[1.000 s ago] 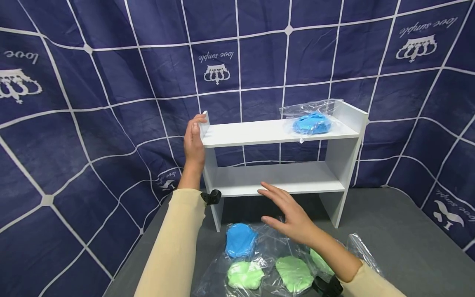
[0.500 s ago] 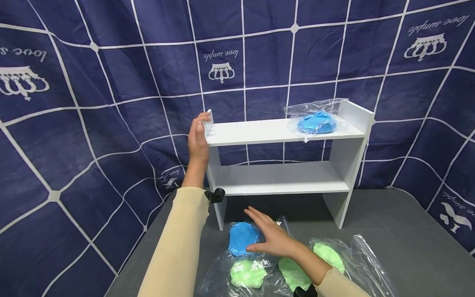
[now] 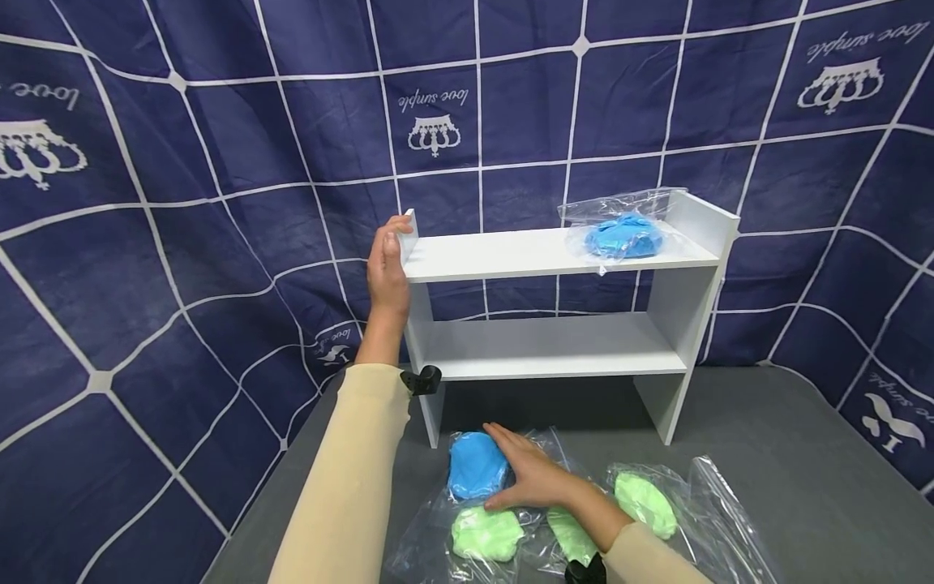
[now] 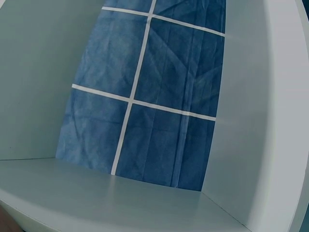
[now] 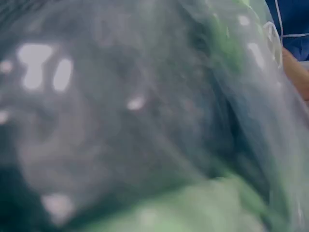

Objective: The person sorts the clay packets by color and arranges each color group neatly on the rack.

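My left hand [image 3: 387,272] grips the upper left side panel of a white two-tier shelf [image 3: 554,347], fingers bent over its edge. Its wrist view shows the shelf's inner panels. Over the table, my right hand [image 3: 536,476] is spread at the right side of a blue soft lump [image 3: 473,466] in a clear plastic bag, thumb below and fingers above. It touches or hovers at the bag; I cannot tell which. Just below lies a bagged light green lump [image 3: 486,534]. In the right wrist view, blurred clear plastic [image 5: 96,121] and green fill the picture.
Another bagged blue lump [image 3: 623,236] sits on the top shelf at the right. More bagged green lumps lie near my right forearm, one [image 3: 645,504] to its right. The shelf stands on a dark grey table [image 3: 788,470] before a navy gridded curtain [image 3: 521,113].
My right hand has moved down and left, from in front of the lower shelf to the bagged blue lump. The left hand keeps its hold on the shelf panel.
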### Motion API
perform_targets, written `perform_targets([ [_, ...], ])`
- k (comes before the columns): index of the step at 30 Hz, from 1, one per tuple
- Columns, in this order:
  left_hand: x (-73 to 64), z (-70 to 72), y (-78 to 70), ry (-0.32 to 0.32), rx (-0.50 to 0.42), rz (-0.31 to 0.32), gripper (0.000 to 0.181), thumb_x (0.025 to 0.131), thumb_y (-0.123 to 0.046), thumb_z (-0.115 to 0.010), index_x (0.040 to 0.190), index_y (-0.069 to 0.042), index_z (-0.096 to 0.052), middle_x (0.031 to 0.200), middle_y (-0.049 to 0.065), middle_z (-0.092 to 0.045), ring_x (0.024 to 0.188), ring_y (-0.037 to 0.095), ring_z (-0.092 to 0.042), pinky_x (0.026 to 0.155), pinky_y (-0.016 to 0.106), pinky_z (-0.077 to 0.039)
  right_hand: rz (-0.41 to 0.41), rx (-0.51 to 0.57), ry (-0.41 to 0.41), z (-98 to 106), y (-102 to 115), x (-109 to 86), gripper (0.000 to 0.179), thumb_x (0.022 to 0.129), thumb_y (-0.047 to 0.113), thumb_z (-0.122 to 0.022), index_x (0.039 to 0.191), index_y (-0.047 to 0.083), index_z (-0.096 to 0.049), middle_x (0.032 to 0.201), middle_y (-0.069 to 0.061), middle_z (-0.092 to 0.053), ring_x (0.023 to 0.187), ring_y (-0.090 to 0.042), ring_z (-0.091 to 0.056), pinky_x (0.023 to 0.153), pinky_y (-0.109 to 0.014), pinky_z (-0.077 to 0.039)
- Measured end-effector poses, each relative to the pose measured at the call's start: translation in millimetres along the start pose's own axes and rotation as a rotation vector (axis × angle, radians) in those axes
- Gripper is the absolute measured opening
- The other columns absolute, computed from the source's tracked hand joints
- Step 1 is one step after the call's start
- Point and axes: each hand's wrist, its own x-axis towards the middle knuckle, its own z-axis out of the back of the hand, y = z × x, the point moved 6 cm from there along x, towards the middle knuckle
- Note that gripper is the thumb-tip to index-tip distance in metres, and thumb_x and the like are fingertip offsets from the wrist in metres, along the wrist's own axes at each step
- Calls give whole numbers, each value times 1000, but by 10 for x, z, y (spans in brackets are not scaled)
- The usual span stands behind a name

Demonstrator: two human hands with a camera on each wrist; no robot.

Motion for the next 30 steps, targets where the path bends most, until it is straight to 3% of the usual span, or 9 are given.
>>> perform_targets([
  [2,7,6,-29,-4,-12,-2,35,95,-6,-28,103,20,-51,127,33,-53,133,43,-42,116,29,-30,-11,-16,4,-17,-1,4,118,66,66,-74,156,24,-9,160,-14,-18,146,-40,-20,113,-66,-18],
  [4,26,20,87,-3,-17,-3,36,96,-9,-28,103,17,-52,128,31,-54,134,40,-42,116,29,-30,-22,-28,3,-30,-4,6,116,67,65,-74,155,19,-13,159,-16,-20,145,-41,-22,113,-66,-19],
  [6,40,26,198,-7,-15,-3,38,97,-14,-29,104,15,-54,129,26,-56,134,35,-44,116,29,-30,-29,-30,-5,-31,-1,3,114,69,62,-74,154,13,-17,158,-19,-23,145,-42,-23,114,-66,-19],
  [9,38,25,251,-6,-9,-1,43,99,-25,-32,104,11,-55,129,22,-57,134,29,-45,115,28,-30,-35,-30,-11,-33,-5,-6,109,72,59,-74,153,9,-21,157,-21,-25,144,-43,-25,113,-66,-19],
  [17,29,23,234,2,12,-24,67,98,-55,-34,103,9,-55,128,20,-58,133,24,-47,115,29,-31,-10,-18,-69,8,-21,-17,78,80,48,-71,143,10,-44,150,-22,-37,137,-47,-35,105,-72,-26],
  [20,25,24,237,1,9,-18,63,99,-51,-34,103,8,-55,129,20,-58,133,23,-47,115,29,-31,9,-32,-99,22,-20,-4,73,79,45,-73,138,11,-50,145,-21,-45,132,-46,-41,103,-70,-30],
  [26,20,9,220,-3,8,5,43,99,-27,-32,104,9,-55,129,20,-58,133,26,-46,115,28,-31,17,-21,-137,30,-56,18,67,75,44,-77,131,13,-56,135,-13,-54,126,-38,-48,99,-63,-39],
  [30,10,-1,83,-1,1,8,38,97,-15,-30,104,16,-53,129,28,-55,134,36,-43,115,29,-30,15,18,-141,46,-67,26,69,73,44,-79,130,11,-57,134,-11,-54,125,-36,-48,99,-60,-41],
])
